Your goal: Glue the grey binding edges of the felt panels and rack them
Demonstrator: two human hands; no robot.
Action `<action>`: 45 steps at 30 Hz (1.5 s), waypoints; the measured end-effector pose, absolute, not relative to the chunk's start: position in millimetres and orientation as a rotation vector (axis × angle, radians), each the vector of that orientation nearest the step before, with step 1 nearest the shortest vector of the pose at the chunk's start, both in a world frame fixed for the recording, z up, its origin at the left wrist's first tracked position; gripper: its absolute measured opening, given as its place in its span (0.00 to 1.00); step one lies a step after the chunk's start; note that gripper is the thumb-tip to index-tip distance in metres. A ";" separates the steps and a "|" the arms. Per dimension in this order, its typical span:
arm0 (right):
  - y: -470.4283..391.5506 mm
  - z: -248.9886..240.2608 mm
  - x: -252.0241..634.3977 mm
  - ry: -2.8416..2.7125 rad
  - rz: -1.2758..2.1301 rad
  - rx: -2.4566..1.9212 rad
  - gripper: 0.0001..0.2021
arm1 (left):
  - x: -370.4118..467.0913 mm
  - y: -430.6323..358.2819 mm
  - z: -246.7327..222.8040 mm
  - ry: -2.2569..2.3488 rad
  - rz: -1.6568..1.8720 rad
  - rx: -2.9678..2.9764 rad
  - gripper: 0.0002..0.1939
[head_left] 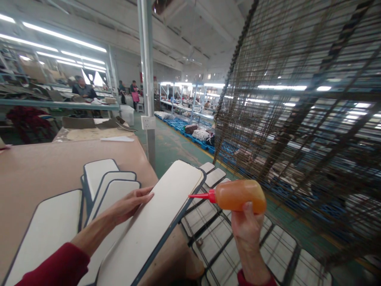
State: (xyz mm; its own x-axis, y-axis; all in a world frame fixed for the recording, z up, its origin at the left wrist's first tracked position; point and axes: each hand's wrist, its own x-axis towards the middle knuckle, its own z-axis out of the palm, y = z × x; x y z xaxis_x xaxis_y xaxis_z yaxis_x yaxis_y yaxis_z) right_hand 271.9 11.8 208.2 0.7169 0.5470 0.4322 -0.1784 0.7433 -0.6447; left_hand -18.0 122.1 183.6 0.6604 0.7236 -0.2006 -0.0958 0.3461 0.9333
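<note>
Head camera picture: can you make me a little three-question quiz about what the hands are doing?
1. True or false: the right hand holds an orange squeeze bottle.
2. What does the left hand rest on? A) a white panel B) a wire rack C) a cup
3. What colour is the bottle's nozzle?

Key: 1 true. 2 A, the white panel with a dark edge. 3 red.

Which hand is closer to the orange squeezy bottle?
Right. The right hand grips the orange bottle from below. The left hand lies flat on the long white panel, apart from the bottle.
</note>
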 end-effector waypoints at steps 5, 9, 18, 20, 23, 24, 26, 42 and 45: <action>11.4 209.8 269.2 -0.689 0.494 -0.625 0.24 | -16.0 121.8 184.4 0.690 0.621 1.081 0.26; 11.5 210.1 268.6 -0.682 0.504 -0.625 0.24 | -13.6 122.6 185.5 0.701 0.637 1.077 0.28; 12.8 206.1 266.7 -0.663 0.542 -0.644 0.25 | -8.8 127.2 187.8 0.716 0.657 1.084 0.28; 12.9 205.8 265.8 -0.677 0.548 -0.647 0.25 | -6.8 127.7 189.9 0.708 0.661 1.084 0.30; 12.8 206.8 265.0 -0.700 0.556 -0.652 0.23 | -3.5 128.1 194.6 0.700 0.661 1.081 0.30; 12.6 207.3 264.9 -0.706 0.557 -0.652 0.23 | -2.5 128.3 196.0 0.707 0.663 1.079 0.30; 12.2 208.5 264.3 -0.712 0.564 -0.649 0.23 | -1.2 129.4 198.2 0.720 0.673 1.077 0.30; 11.5 212.6 255.7 -0.709 0.603 -0.622 0.23 | 3.4 140.3 211.9 0.771 0.727 1.030 0.28; 11.6 212.2 254.2 -0.705 0.599 -0.606 0.23 | 5.2 140.6 216.7 0.792 0.739 1.020 0.27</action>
